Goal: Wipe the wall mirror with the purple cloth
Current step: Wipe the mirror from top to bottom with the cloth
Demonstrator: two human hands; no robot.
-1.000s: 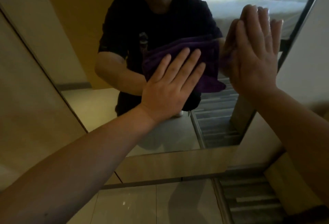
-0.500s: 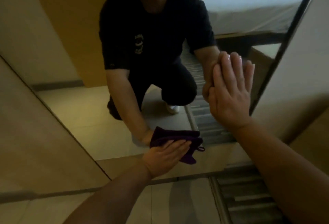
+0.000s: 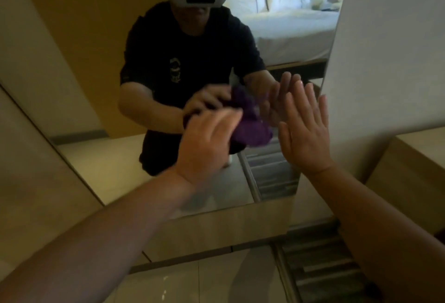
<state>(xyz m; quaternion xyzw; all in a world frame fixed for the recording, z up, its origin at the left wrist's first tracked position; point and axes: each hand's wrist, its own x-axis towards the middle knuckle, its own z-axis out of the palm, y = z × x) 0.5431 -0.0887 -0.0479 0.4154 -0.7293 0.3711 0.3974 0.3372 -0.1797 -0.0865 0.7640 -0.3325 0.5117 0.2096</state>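
Observation:
A tall wall mirror fills the middle of the head view and reflects me crouching in front of it. My left hand presses the bunched purple cloth against the glass at mid height, fingers curled over it. The cloth is partly hidden behind that hand, and its reflection merges with it. My right hand lies flat on the glass just to the right of the cloth, fingers spread upward, holding nothing. It sits close to the mirror's right edge.
A wooden panel runs below the mirror's lower edge. A white wall stands right of the mirror, with a beige cabinet top beside it. Glossy floor tiles and a slatted floor grille lie below.
My left hand has swept the cloth down to the mirror's bottom edge and back up to mid height. The cloth is now bunched rather than flat. My right hand stayed pressed on the glass.

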